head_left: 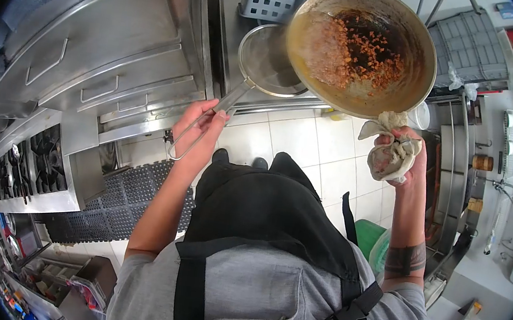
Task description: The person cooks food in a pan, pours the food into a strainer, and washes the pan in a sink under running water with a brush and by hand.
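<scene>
A large pan (pixel 417 58) is tilted toward the left, with browned crumbly bits (pixel 375 60) and foaming liquid inside. My right hand (pixel 406 155) is closed around a bunched cloth (pixel 393 163) at the pan's near edge; the cloth hides any handle there. In my left hand (pixel 200 128) is the wire handle of a round fine-mesh strainer (pixel 268 60). The strainer lies just left of the pan, its rim partly beneath the pan's lip. What is under the strainer is hidden.
Behind the strainer, a grey perforated basket (pixel 271 0) stands on the steel counter (pixel 230 5) near bottles. Steel drawers (pixel 101 79) line the left. A black rubber mat (pixel 132 193) covers part of the tiled floor. A green bin (pixel 371 239) stands at my right side.
</scene>
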Demonstrator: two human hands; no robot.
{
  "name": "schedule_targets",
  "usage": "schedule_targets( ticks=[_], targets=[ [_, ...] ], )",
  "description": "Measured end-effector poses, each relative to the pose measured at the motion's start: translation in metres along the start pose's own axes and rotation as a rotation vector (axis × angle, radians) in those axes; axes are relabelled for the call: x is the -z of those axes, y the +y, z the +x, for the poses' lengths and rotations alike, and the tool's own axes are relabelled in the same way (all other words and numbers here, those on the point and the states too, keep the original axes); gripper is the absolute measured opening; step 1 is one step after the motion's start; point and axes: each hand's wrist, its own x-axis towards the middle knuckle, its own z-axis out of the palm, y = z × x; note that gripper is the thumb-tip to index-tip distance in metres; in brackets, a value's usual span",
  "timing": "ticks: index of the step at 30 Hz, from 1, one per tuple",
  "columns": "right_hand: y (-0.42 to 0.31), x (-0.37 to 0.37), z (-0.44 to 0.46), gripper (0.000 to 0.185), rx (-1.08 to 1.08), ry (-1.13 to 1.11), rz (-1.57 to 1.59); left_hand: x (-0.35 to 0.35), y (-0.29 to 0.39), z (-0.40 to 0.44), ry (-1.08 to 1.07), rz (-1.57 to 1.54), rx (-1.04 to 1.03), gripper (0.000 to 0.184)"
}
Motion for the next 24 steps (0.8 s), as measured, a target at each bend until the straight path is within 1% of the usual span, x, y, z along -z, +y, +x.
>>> schedule_targets(
  ticks=[4,11,20,22,24],
  targets=[
    [0.001,-0.001,0.0,0.024,0.039,0.024,-0.033,-0.001,-0.002,-0.001,-0.003,-0.007,0.013,0.026],
    [-0.002,0.0,-0.001,0.024,0.026,0.026,-0.064,-0.001,-0.005,-0.003,-0.008,0.001,-0.008,0.027],
    [0.0,-0.013,-0.004,0.03,0.136,0.067,-0.136,-0.005,-0.002,-0.008,-0.009,-0.005,-0.039,0.027],
    [-0.002,-0.01,-0.002,0.031,0.167,0.075,-0.191,-0.005,-0.004,-0.007,0.0,-0.045,0.041,0.028],
    [-0.003,-0.011,-0.002,0.031,0.184,0.096,-0.206,-0.004,-0.001,-0.006,-0.003,-0.051,0.052,0.028]
  ],
)
